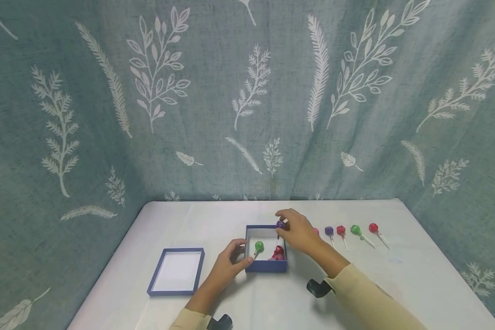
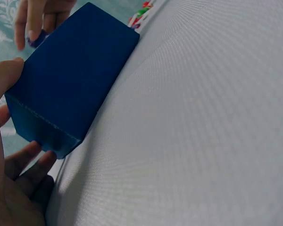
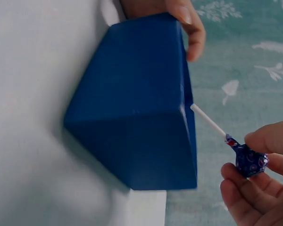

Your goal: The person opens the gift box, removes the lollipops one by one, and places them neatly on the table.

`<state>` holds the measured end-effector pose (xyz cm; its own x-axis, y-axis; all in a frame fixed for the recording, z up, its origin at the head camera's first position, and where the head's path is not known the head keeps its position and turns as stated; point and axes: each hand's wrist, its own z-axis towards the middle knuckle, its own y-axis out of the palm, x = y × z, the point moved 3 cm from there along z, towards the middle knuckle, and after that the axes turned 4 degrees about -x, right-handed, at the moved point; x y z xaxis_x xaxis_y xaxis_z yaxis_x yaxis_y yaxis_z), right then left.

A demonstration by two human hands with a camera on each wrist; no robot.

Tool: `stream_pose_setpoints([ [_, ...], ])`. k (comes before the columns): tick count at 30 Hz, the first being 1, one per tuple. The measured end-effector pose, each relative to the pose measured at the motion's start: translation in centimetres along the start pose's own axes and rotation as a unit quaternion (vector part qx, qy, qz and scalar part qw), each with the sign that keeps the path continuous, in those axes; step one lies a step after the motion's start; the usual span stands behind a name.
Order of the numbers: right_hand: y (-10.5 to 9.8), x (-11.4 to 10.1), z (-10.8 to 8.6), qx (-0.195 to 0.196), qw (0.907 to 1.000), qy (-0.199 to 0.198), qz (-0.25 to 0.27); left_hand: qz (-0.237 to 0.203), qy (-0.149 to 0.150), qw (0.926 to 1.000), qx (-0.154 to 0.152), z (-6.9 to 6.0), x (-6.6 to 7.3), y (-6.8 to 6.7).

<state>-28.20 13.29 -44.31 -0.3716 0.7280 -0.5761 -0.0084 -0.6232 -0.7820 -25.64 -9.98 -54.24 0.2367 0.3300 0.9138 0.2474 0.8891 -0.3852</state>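
- From where I stood, the right hand (image 1: 299,233) pinched a purple lollipop (image 3: 251,161) by its wrapped head above the blue box (image 1: 266,266), stick tilted down at the opening.
- Red and pale marks showed on its wrapper, the print too small to read.
- The left hand (image 1: 228,263) gripped the box's left side, thumb at the near corner.
- Inside lay a green lollipop (image 1: 259,246) at left, red and pink ones (image 1: 278,250) at right.
- Rightward on the white counter (image 1: 272,300), five more wrapped lollipops (image 1: 341,230) made a row.
- Leftward sat a blue-rimmed lid (image 1: 177,271).
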Motion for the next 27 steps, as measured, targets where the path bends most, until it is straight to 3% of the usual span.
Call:
stream_pose_setpoints([
  [10,-2.3,2.4,-1.9,0.049,0.9955,0.036,0.073,0.006,0.001,1.0,-0.001,-0.1,0.1,-0.1],
  [17,-2.3,5.1,-3.6,0.066,0.9935,0.061,0.069,-0.003,0.01,0.9999,0.0,0.0,0.3,0.0],
  [27,-1.9,8.0,-7.0,0.054,0.9915,0.104,0.057,0.01,0.001,0.9999,0.001,-0.3,0.0,-0.1],
])
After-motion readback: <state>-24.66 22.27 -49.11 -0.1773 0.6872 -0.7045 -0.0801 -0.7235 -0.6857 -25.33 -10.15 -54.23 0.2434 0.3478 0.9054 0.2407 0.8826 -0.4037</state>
